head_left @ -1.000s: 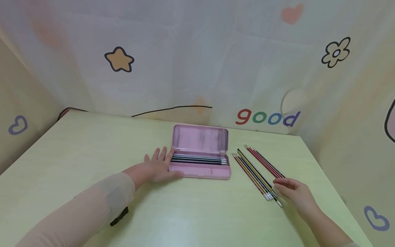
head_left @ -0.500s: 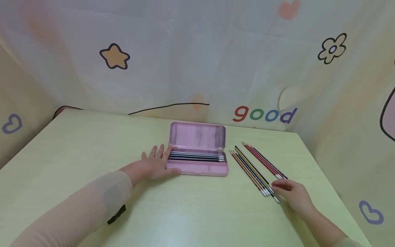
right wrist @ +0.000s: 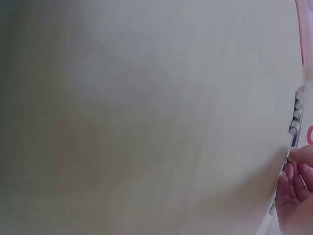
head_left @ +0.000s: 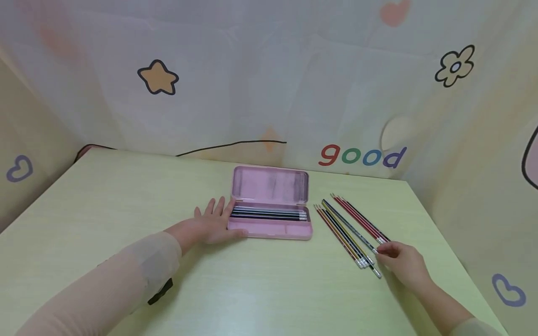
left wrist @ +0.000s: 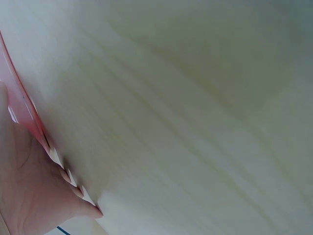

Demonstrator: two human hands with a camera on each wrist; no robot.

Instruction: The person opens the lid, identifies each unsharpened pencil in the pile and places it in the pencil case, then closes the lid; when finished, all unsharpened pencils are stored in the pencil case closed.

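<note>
An open pink pencil case (head_left: 269, 184) lies at mid table in the head view, several dark pencils (head_left: 269, 214) side by side in its rear compartment. Against its left end rests my left hand (head_left: 213, 228), fingers spread and straight, thumb along the front edge. To the right, my right hand (head_left: 403, 263) pinches a dark patterned pencil (head_left: 350, 227) near its silver eraser end. That pencil lies between a group of mixed red, yellow and black pencils (head_left: 341, 239) and a row of red and black ones (head_left: 359, 217). The right wrist view catches several eraser ends (right wrist: 297, 112) above the fingers.
The pale yellow-green table (head_left: 252, 284) meets a printed cloth wall (head_left: 235, 93) at the back, with more cloth at both sides. The pencil case's raised lid leans toward the back wall.
My right hand has taken the dark patterned pencil by its end and drawn it slightly right, away from the mixed group. The left hand stays at the case.
</note>
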